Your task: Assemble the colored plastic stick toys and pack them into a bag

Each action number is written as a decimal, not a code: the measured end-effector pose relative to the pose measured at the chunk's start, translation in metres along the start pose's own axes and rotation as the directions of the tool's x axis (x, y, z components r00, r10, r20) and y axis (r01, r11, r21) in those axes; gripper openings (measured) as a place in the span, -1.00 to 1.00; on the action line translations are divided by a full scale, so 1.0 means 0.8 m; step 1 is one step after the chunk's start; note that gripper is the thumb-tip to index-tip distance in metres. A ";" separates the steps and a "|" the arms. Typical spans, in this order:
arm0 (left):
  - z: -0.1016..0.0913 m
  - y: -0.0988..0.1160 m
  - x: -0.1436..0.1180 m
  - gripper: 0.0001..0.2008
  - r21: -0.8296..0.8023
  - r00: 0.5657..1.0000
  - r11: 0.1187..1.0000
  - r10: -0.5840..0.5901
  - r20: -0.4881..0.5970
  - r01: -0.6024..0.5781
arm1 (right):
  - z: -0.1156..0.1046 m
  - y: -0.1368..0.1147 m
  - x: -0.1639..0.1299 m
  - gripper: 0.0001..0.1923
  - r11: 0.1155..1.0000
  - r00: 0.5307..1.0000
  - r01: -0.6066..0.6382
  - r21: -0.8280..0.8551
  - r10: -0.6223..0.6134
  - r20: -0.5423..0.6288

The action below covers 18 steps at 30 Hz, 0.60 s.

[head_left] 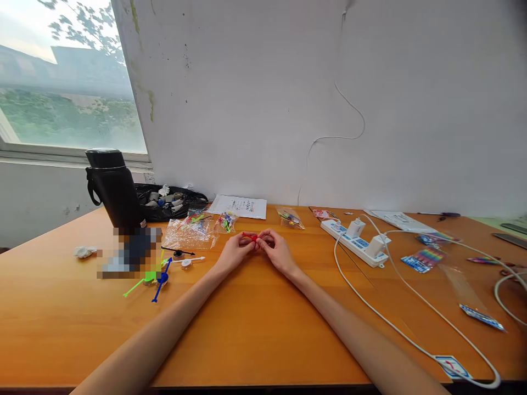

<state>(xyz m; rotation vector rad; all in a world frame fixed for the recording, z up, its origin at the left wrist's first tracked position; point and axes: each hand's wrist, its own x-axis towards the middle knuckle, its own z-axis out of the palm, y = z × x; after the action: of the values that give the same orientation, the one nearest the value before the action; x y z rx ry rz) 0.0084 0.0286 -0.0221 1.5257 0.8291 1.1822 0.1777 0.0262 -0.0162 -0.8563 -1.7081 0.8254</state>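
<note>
Both hands meet over the middle of the wooden table, pinching a small red plastic piece (254, 238) between them. My left hand (235, 252) has its fingers closed on the left side of the piece. From the right, my right hand (277, 253) grips it with thumb and fingers. Much of the red piece is hidden by fingertips, so its full shape does not show. Left of my left hand lie arrow spinners on small round bases: a blue arrow (163, 278), a green arrow (134, 287), a white arrow (188, 263) and a black arrow (178, 254).
Clear bags (227, 221) with coloured parts lie beyond my hands. A black bottle (117, 192) and black plastic bag (193, 196) stand back left. To the right are a power strip (356, 242), a looping white cable (349, 282) and a rainbow-coloured packet (426, 259).
</note>
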 end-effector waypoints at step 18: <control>0.009 0.015 -0.007 -0.64 -0.195 1.000 0.981 -0.001 -0.010 -0.001 | 0.003 -0.006 -0.006 -0.59 0.963 0.994 -0.104 -0.249 0.110 0.007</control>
<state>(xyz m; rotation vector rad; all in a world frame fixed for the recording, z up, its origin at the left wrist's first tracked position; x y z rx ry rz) 0.0131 0.0184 -0.0121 1.3607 0.6979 1.2346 0.1756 0.0189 -0.0151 -1.1216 -1.8220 0.7018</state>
